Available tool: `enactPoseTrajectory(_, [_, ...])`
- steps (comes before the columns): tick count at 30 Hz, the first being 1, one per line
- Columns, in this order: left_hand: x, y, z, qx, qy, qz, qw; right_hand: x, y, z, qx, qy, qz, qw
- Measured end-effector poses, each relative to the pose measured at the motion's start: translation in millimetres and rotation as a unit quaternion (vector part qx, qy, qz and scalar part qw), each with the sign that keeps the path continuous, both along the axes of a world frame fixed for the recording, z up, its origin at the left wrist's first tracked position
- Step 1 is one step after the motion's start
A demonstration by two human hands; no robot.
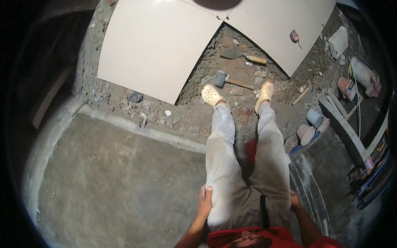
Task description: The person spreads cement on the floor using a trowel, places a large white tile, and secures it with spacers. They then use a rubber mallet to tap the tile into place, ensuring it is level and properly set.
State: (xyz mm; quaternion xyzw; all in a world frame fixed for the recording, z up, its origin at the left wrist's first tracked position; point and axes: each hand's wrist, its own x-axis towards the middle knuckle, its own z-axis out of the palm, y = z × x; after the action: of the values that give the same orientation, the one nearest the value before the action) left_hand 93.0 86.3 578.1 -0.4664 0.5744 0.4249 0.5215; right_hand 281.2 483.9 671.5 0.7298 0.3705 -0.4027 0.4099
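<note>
My left hand [204, 201] is at the outer side of my left thigh, its thumb on the pale trouser leg [223, 165] and its fingers curled around the cloth. At the other thigh is my right hand [295, 200], mostly hidden behind the leg, so its fingers do not show. Beyond my cream clogs [211, 95], a rubber mallet [221, 78] with a wooden handle lies on rough mortar. Farther off is a trowel [232, 54] with a wooden grip. Large cream tiles [149, 49] border this bare patch, and a tape measure [294, 36] rests on the right one.
Buckets [315, 118], a pink-white tub [306, 133] and a long straight bar [343, 124] stand to the right. A wooden stick [300, 96] lies on the rubble near a white broken block [338, 42]. A raised cement edge [144, 131] borders the smooth concrete floor [120, 186] at left.
</note>
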Motion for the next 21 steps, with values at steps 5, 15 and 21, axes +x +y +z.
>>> enactPoseTrajectory(5, [-11.0, -0.2, 5.6, -0.006, 0.009, -0.065, 0.998, 1.6, -9.5, 3.2, -0.019, -0.010, 0.076, 0.997])
enactPoseTrajectory(15, [-34.2, 26.6, 12.5, -0.024, 0.133, -0.165, 0.977, 108.5, -4.4, -57.2, 0.085, 0.064, -0.089, 0.990])
enactPoseTrajectory(21, [-38.9, 81.6, 17.8, -0.041, 0.244, -0.303, 0.920, 142.3, 23.4, -81.9, 0.126, 0.044, -0.113, 0.985])
